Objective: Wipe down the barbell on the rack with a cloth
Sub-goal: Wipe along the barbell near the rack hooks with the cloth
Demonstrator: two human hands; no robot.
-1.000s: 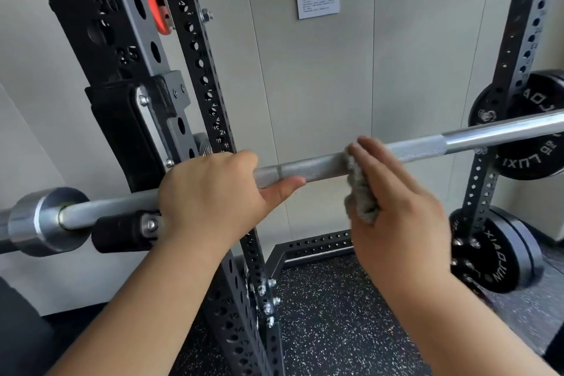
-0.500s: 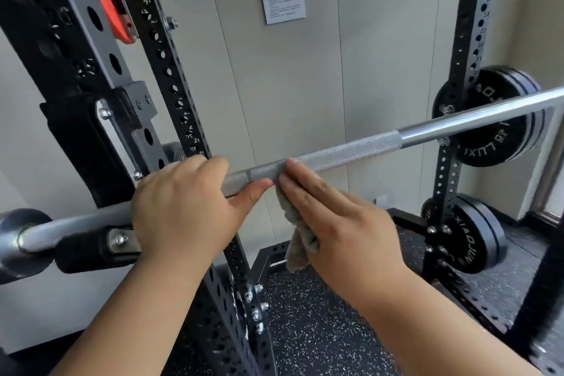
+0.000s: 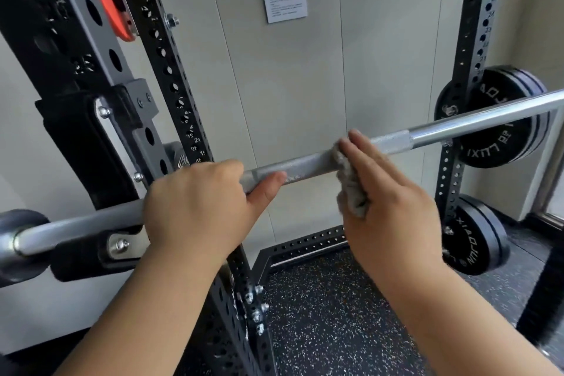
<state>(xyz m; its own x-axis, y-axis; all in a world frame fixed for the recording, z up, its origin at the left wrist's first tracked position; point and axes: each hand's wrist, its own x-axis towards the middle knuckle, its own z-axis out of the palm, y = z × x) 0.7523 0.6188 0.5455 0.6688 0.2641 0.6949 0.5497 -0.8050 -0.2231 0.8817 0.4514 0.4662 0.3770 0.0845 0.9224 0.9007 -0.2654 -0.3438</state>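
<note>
Right hand (image 3: 387, 207) slid right along barbell (image 3: 305, 166) since half-second ago, now apart from left thumb; fingers straight, pressing grey cloth (image 3: 351, 189) on knurled section, frame centre. Left hand (image 3: 198, 204) grips barbell beside rack upright (image 3: 171, 76), centre left. Weight plates (image 3: 500, 119) at right edge.

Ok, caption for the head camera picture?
Left hand grips the barbell; right hand presses a gray cloth against it.

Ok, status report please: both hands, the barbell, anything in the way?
Left hand grips barbell. Right hand, fingers straight, presses cloth onto the knurled part. Bar right of cloth unobstructed.
</note>
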